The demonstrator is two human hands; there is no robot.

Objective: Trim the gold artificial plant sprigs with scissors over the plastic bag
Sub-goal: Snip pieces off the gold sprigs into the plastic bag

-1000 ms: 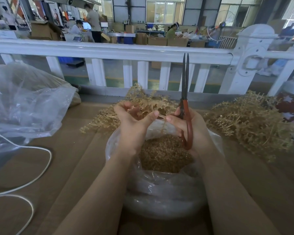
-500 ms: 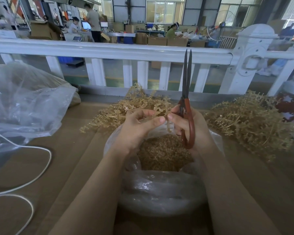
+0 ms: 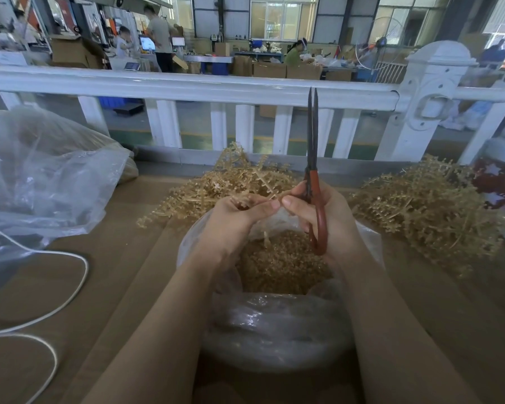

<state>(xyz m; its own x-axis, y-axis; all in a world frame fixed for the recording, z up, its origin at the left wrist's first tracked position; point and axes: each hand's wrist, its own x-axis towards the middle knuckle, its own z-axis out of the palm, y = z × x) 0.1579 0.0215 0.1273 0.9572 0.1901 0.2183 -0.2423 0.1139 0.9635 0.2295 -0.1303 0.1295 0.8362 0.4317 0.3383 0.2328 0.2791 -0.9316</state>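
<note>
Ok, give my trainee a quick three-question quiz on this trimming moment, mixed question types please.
1. True or false: the scissors point up, blades nearly together.
2. Which hand grips the scissors: A left hand, B right hand?
3. Fill in: the plastic bag under both hands holds gold ____.

Key: 1 true. 2 B. 3 trimmings. The left hand's fingers pinch a gold sprig above the bag.

1. Scissors (image 3: 316,182): red-orange handles, dark grey blades.
2. Sprigs (image 3: 429,211): dull gold, both piles.
3. Bag (image 3: 274,330): clear plastic w/ gold-brown bits inside.
4. Surface (image 3: 123,287): plain brown.
5. Cable (image 3: 70,298): white.
6. Fence (image 3: 187,86): glossy white.
7. Jar (image 3: 496,182) far right: dark red w/ pale stars.
</note>
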